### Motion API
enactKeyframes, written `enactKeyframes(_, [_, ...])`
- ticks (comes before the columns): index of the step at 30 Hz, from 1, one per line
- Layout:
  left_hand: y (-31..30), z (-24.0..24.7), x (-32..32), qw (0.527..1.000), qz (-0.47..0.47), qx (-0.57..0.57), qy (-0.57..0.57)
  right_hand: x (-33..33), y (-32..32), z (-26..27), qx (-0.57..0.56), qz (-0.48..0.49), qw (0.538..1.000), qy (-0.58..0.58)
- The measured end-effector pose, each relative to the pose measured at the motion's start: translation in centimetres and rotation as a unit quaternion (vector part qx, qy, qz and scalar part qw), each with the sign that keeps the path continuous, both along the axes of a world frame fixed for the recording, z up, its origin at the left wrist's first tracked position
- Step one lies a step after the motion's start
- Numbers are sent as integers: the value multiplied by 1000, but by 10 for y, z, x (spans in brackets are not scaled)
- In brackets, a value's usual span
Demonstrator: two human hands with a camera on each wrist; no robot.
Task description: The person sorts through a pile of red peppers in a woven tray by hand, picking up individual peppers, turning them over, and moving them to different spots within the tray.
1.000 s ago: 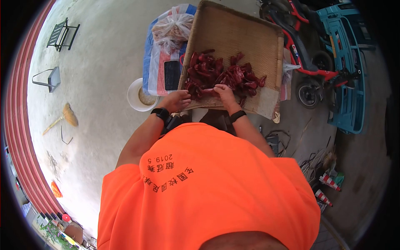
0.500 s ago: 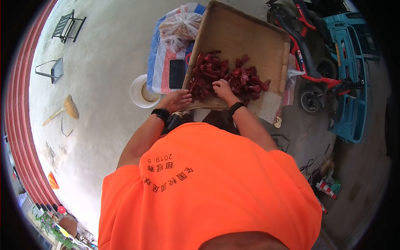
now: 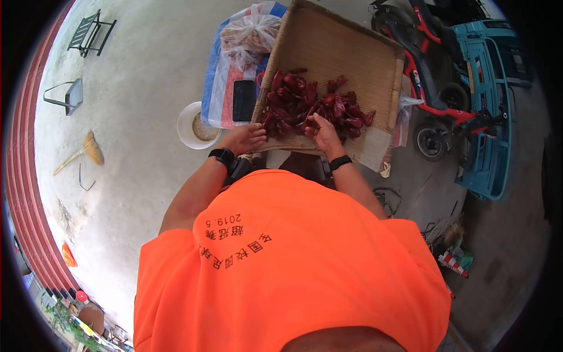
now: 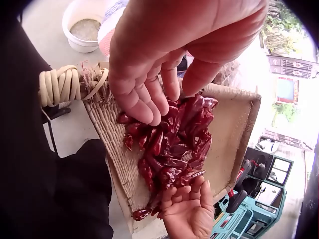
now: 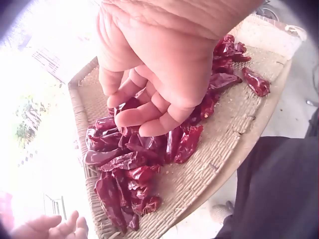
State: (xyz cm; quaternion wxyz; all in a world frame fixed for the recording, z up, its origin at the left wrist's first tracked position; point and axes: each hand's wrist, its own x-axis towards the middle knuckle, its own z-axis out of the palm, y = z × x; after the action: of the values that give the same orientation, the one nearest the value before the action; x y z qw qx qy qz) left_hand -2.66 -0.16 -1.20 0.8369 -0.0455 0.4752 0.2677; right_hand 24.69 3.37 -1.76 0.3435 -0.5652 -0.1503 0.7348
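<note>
A square woven tray (image 3: 352, 53) holds a heap of dried red chilies (image 3: 305, 105). My left hand (image 3: 249, 138) hovers at the tray's near-left corner. Its fingers (image 4: 149, 94) are relaxed and hold nothing above the chilies (image 4: 174, 144). My right hand (image 3: 321, 130) rests on the near side of the heap. Its fingers (image 5: 149, 114) lie loosely curled on the chilies (image 5: 129, 164), and I see nothing gripped. The left wrist view shows the right hand (image 4: 187, 209) at the heap's edge. My left hand (image 5: 55, 226) shows at the lower left of the right wrist view.
A white bowl (image 3: 196, 130) stands on the concrete left of the tray, beside a striped sack (image 3: 220, 88) with a plastic bag (image 3: 249, 35) and a black device (image 3: 243, 100). A red scooter (image 3: 434, 88) and a blue vehicle (image 3: 487, 105) stand right. Coiled rope (image 4: 60, 87) sits by the tray corner.
My right hand reached from the tray's near edge into the heap, then drew slightly back toward me. My left hand stayed at the near-left corner.
</note>
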Motion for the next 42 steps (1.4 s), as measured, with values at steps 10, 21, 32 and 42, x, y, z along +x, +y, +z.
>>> enactKeyframes(10, [8, 9, 25, 983, -138, 75, -96, -46, -16, 27, 32, 98, 984, 146])
enactKeyframes(21, [8, 9, 21, 992, -92, 33, -77, -23, -10, 15, 8, 78, 994, 71])
enactKeyframes(32, [-4, -1, 10, 1000, -26, 7, -5, 43, 41, -20, -20, -120, 992, -28])
enactKeyframes(42, [-17, 2, 6, 1000, 2, 8, -17, 6, 84, -50, -15, 206, 951, -231])
